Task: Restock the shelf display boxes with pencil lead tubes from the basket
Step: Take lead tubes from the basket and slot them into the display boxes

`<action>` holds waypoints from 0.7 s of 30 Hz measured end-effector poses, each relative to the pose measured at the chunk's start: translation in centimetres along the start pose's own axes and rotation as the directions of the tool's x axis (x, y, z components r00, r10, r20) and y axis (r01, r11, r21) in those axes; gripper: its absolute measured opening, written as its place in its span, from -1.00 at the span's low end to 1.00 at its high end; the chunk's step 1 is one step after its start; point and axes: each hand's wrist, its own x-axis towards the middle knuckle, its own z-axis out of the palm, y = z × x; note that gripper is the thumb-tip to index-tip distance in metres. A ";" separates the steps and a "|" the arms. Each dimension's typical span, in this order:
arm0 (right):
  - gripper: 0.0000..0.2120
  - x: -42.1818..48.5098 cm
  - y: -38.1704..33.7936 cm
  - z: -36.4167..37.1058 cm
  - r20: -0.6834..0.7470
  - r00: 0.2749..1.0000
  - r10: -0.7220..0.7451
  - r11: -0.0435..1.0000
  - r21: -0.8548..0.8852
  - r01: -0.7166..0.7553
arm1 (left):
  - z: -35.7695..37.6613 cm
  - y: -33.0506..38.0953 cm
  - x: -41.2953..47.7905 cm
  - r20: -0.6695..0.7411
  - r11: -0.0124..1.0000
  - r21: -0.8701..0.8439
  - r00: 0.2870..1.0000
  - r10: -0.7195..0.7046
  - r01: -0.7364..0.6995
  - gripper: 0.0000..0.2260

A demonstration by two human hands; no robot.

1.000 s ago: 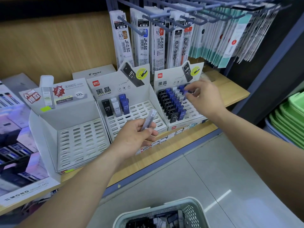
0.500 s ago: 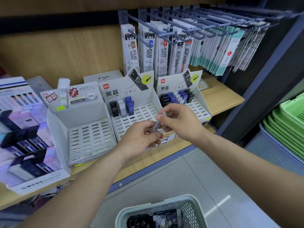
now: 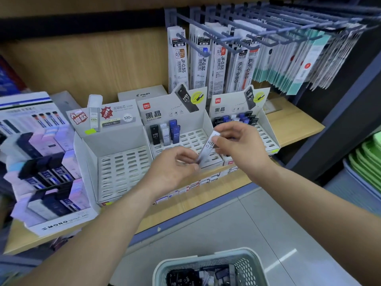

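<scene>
Grey lead tube (image 3: pixel 207 150) aslant, top in right hand (image 3: pixel 242 146) fingers' pinch, foot in left hand (image 3: pixel 172 169) fingers' pinch.

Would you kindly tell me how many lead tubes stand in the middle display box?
4, at the back left: black tube, pale grey tube, rear blue tube, front blue tube. The left hand and right hand may hide others.

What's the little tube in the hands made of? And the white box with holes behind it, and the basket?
The tube looks like smooth greyish plastic, maybe see-through, with HB 0.7 printed on. The display box seems matte cardboard, folded, with punched slots. The basket is probably moulded pale green plastic, its wall an open lattice.
</scene>
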 end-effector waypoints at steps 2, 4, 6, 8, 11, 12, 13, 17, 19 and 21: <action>-0.88 1.3 0.1 0.8 -0.001 0.998 -0.066 0.990 -0.126 0.065 | -2.1 -1.0 -0.2 -0.109 0.997 0.072 0.994 0.010 -0.002 -0.82; -0.87 2.7 0.1 2.2 0.031 0.990 -0.138 0.964 -0.224 0.141 | -4.2 -2.1 -0.5 -0.214 0.988 0.151 0.977 0.017 0.016 -0.82; -0.88 3.8 0.1 3.9 0.070 0.978 -0.197 0.931 -0.298 0.209 | -5.8 -3.0 -0.9 -0.266 0.976 0.216 0.964 0.029 0.030 -0.83; -0.88 4.6 0.0 5.6 0.113 0.964 -0.242 0.899 -0.347 0.266 | -6.5 -3.7 -1.3 -0.241 0.949 0.313 0.969 0.043 0.036 -0.78; -0.89 5.3 0.4 7.4 0.151 0.956 -0.252 0.873 -0.391 0.292 | -6.9 -4.6 -1.8 -0.127 0.895 0.446 0.991 0.050 0.013 -0.65; -0.90 5.4 0.5 7.7 0.155 0.955 -0.251 0.862 -0.413 0.294 | -6.9 -4.9 -1.9 -0.091 0.882 0.471 0.995 0.051 -0.002 -0.57; -0.90 5.5 0.6 7.9 0.155 0.956 -0.250 0.853 -0.431 0.293 | -6.9 -5.1 -1.9 -0.060 0.871 0.491 0.997 0.051 -0.015 -0.51; -0.93 5.6 0.4 7.7 0.188 0.946 -0.263 0.827 -0.461 0.321 | -6.9 -5.5 -1.7 -0.002 0.846 0.530 0.998 0.067 -0.056 -0.47; -0.93 5.6 0.4 7.8 0.236 0.934 -0.268 0.806 -0.476 0.352 | -6.8 -5.6 -1.6 -0.001 0.837 0.545 0.998 0.067 -0.056 -0.46; -0.91 5.6 0.6 8.4 0.270 0.923 -0.275 0.787 -0.487 0.377 | -6.8 -5.7 -1.4 -0.008 0.831 0.553 0.997 0.073 -0.056 -0.46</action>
